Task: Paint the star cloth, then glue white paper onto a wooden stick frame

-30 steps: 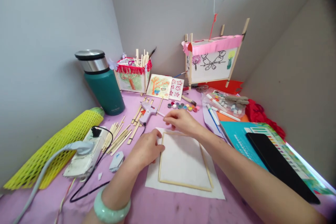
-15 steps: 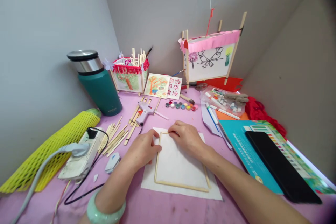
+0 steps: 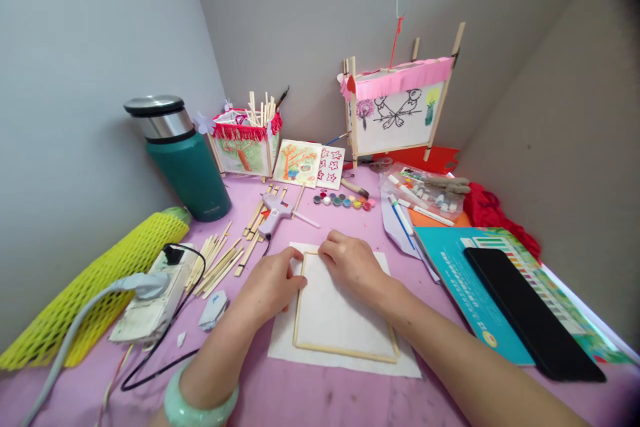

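A square frame of thin wooden sticks point(image 3: 345, 351) lies on a sheet of white paper point(image 3: 405, 365) on the pink table. My left hand point(image 3: 273, 283) rests on the frame's left stick near the top corner, fingers curled and pressing down. My right hand point(image 3: 353, 263) presses with bent fingers on the top stick of the frame. A pale green bangle point(image 3: 200, 403) is on my left wrist. A glue gun point(image 3: 275, 212) lies just beyond the frame.
Loose wooden sticks point(image 3: 223, 260), a power strip point(image 3: 150, 297) with cables, a yellow foam net point(image 3: 95, 280) and a green flask point(image 3: 187, 163) stand at left. Two paper lanterns point(image 3: 400, 107), paint pots point(image 3: 343, 200), markers point(image 3: 425, 197), a teal booklet point(image 3: 460, 273) and a black phone point(image 3: 525, 310) lie behind and right.
My right hand drew back from near the glue gun and came down on the frame's top stick. The left hand stayed on the left stick.
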Demonstrator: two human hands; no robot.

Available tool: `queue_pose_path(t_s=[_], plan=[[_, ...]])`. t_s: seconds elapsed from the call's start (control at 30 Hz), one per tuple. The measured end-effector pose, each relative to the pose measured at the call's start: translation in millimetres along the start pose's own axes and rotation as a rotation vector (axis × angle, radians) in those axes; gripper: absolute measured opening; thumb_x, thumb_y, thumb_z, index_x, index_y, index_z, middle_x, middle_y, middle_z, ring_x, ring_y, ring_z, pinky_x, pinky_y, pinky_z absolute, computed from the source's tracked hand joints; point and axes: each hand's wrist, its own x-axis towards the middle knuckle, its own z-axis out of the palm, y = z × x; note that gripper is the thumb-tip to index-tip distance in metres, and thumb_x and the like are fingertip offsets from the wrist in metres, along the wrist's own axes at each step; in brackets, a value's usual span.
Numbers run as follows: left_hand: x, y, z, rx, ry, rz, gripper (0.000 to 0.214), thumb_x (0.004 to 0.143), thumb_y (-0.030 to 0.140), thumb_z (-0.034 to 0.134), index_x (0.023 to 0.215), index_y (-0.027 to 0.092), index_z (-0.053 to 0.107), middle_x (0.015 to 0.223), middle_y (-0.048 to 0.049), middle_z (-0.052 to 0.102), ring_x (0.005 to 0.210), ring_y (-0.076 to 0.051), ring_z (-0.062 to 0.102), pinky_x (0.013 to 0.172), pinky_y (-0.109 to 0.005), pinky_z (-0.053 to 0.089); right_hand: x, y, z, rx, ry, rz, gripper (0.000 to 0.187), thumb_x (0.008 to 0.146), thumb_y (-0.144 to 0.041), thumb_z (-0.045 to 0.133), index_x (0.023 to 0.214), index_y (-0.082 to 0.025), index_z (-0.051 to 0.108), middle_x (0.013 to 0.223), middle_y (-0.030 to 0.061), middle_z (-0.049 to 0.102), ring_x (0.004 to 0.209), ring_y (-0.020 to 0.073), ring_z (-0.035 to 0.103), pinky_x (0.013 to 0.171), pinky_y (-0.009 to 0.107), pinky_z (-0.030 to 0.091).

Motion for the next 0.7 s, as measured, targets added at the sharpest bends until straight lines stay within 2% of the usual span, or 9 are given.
queue_pose_path(t_s=[0.2,0.43,0.7], plan=[[0,1,0.2,0.004,-0.005,-0.004,0.03,0.074,0.024,0.054,0.104,0.024,0.055,0.055,0.0083,0.058,0.047,-0.012,0.058,0.058,-0.024,0.038,2,-4,-5,-0.147,-0.097,-0.079,0.016,0.084,-0.015,0.05,0.081,-0.016,0.066,0.081,0.006,0.061,0.065,0.0156,0.053,0.055,0.027,0.028],[2,-1,0.7,-0.015,-0.001,0.013,0.03,0.074,0.022,0.053,0.104,0.024,0.055,0.054,0.008,0.058,0.045,-0.011,0.057,0.056,-0.023,0.038,0,-8,-11,-0.218,-0.147,-0.195,0.016,0.084,-0.011,0.05,0.092,-0.014,0.064,0.087,0.0078,0.06,0.068,0.0161,0.053,0.056,0.027,0.03],[2,-1,0.9,-0.028,-0.007,0.016,0.029,0.073,0.022,0.053,0.102,0.025,0.055,0.054,0.0087,0.058,0.041,-0.01,0.055,0.053,-0.022,0.037,0,-3,-10,-0.197,-0.129,-0.179,0.014,0.086,-0.015,0.051,0.089,-0.017,0.065,0.085,0.0047,0.06,0.065,0.0139,0.051,0.057,0.027,0.029]])
